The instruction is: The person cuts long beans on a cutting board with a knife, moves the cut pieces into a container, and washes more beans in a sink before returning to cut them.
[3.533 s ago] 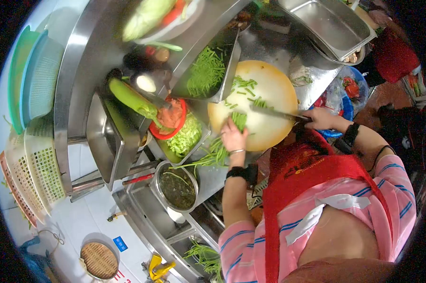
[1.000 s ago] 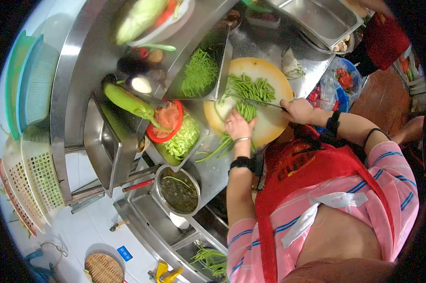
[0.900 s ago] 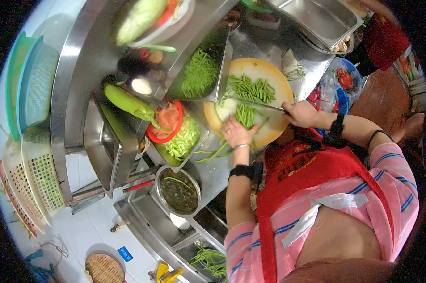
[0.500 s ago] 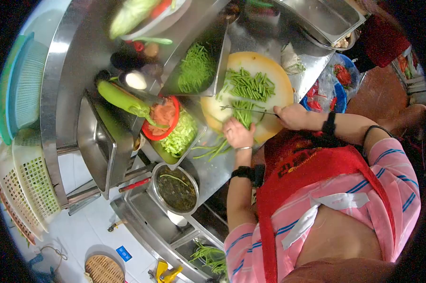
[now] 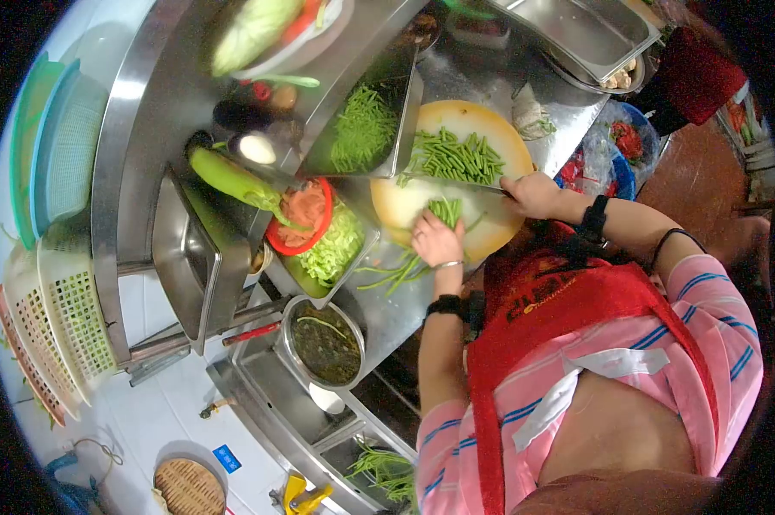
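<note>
A round cutting board (image 5: 389, 215) with a yellowish rim lies on the metal counter. My left hand (image 5: 439, 240) is closed around a short bundle of green beans (image 5: 445, 209) on the board, fingers curled over it. In my right hand (image 5: 533, 196), a knife (image 5: 469, 181) is gripped by its handle, blade pointing left across the board. The blade sits between the bundle and a pile of cut green beans (image 5: 456, 156), apart from my left fingers. Loose long beans (image 5: 394, 273) stick out left of my left wrist.
Left of the board stand a metal pan of shredded greens (image 5: 361, 129), a red bowl of pink slices (image 5: 304, 215) and chopped pale-green vegetable (image 5: 331, 247). A pot of dark liquid (image 5: 325, 343) is nearer me. Blue basins (image 5: 625, 176) stand at the right.
The knife has moved away from my left hand, to the near edge of the cut pile. Cut pieces that lay before my left hand have shifted toward that pile. The view has moved slightly.
</note>
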Demonstrator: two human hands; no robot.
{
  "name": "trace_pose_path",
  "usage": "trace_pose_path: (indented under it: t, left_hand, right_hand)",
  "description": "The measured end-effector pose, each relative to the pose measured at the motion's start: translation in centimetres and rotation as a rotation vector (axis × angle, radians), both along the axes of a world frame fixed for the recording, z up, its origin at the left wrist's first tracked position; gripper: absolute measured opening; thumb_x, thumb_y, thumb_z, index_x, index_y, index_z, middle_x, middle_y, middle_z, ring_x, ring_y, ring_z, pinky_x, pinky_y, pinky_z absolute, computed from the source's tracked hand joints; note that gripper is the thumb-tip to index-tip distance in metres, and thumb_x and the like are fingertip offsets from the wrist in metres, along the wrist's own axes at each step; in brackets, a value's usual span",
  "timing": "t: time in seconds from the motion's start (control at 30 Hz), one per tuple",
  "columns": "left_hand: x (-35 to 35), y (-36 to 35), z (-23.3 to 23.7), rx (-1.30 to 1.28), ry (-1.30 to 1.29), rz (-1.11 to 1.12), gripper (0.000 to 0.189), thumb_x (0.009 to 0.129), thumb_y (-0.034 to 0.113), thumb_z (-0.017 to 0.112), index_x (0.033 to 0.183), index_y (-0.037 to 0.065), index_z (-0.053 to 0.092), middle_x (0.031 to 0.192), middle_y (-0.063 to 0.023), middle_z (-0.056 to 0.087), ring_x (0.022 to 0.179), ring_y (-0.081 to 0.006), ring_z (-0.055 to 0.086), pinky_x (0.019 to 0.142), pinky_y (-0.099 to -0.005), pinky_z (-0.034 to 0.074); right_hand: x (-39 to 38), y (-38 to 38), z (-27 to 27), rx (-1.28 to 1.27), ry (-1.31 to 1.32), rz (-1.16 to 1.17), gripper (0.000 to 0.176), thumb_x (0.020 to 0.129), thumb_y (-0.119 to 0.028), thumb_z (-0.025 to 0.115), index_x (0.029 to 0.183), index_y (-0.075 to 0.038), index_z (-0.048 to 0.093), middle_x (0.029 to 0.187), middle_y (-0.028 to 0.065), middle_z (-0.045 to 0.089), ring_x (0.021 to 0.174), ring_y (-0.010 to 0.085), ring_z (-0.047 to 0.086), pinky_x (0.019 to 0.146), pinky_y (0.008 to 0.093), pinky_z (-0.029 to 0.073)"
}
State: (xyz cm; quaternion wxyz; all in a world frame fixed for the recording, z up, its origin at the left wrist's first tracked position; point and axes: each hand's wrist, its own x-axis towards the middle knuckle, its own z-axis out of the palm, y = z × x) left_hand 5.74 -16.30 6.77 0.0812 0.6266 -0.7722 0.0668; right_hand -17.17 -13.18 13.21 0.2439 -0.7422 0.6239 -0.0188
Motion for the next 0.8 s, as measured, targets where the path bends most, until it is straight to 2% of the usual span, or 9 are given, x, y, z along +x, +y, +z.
trace_pose_path:
  t: [0.07,0.13,0.23,0.37,0.53,0.67,0.8]
  left_hand:
    - [0.1,-0.4,-0.3,-0.019,0.012,0.022,0.086,0.061,0.057,0.067,0.12,-0.001,0.042,0.111,-0.016,0.049,0.099,-0.0312,0.048,0.086,-0.0427,0.036]
    - [0.0,-0.4,0.8,0.049,0.154,0.033,0.091,0.06,0.058,0.067,0.122,-0.003,0.039,0.116,-0.0188,0.047,0.106,-0.0333,0.045,0.091,-0.0439,0.033]
    - [-0.2,1.0,2.6,0.043,0.059,0.037,0.098,0.056,0.06,0.069,0.124,-0.004,0.036,0.124,-0.021,0.043,0.115,-0.0341,0.039,0.098,-0.0447,0.029]
    - [0.9,1.8,2.8,0.089,0.109,-0.03,0.103,0.053,0.058,0.072,0.125,-0.004,0.033,0.124,-0.0213,0.041,0.119,-0.0342,0.035,0.102,-0.0457,0.026]
    - [1.8,1.7,1.5,-0.013,0.162,-0.037,0.094,0.055,0.054,0.072,0.12,-0.005,0.039,0.118,-0.0197,0.045,0.114,-0.0335,0.039,0.1,-0.0461,0.028]
    - [1.7,1.9,1.4,-0.084,0.167,-0.061,0.084,0.058,0.05,0.073,0.113,-0.006,0.042,0.112,-0.0205,0.047,0.108,-0.0349,0.042,0.096,-0.0462,0.032]
    - [1.8,1.7,-0.1,-0.088,0.049,-0.06,0.074,0.061,0.05,0.07,0.105,-0.005,0.046,0.105,-0.0197,0.049,0.103,-0.0353,0.044,0.091,-0.0454,0.036]
  right_hand:
    - [-0.6,0.4,-0.1,-0.026,-0.029,-0.013,0.036,0.079,-0.031,0.054,0.101,-0.005,0.044,0.068,0.0195,0.058,0.064,0.0377,0.059,0.058,0.0476,0.046]
    - [-1.4,0.9,-0.1,-0.053,-0.057,-0.026,0.034,0.079,-0.031,0.055,0.099,-0.005,0.044,0.067,0.0198,0.058,0.063,0.0384,0.058,0.058,0.0481,0.046]
    - [-1.8,2.1,0.4,-0.097,-0.097,-0.028,0.032,0.079,-0.029,0.055,0.097,-0.005,0.043,0.066,0.0201,0.057,0.062,0.0397,0.057,0.057,0.0491,0.045]
    - [-1.6,3.3,1.3,-0.09,-0.123,-0.008,0.031,0.078,-0.025,0.056,0.097,-0.005,0.042,0.061,0.0198,0.056,0.059,0.0399,0.056,0.055,0.0499,0.045]
    - [-0.5,4.2,0.8,-0.136,-0.141,0.128,0.033,0.076,-0.023,0.056,0.099,-0.004,0.042,0.057,0.0177,0.054,0.055,0.0384,0.057,0.05,0.0478,0.045]
    - [0.2,3.8,0.5,-0.029,-0.069,0.16,0.033,0.078,-0.024,0.056,0.1,-0.003,0.044,0.061,0.0174,0.057,0.057,0.0372,0.058,0.051,0.0471,0.046]
    - [1.7,3.0,-0.2,0.017,-0.018,0.139,0.035,0.078,-0.025,0.055,0.102,-0.002,0.044,0.065,0.016,0.059,0.061,0.0363,0.06,0.053,0.0462,0.047]
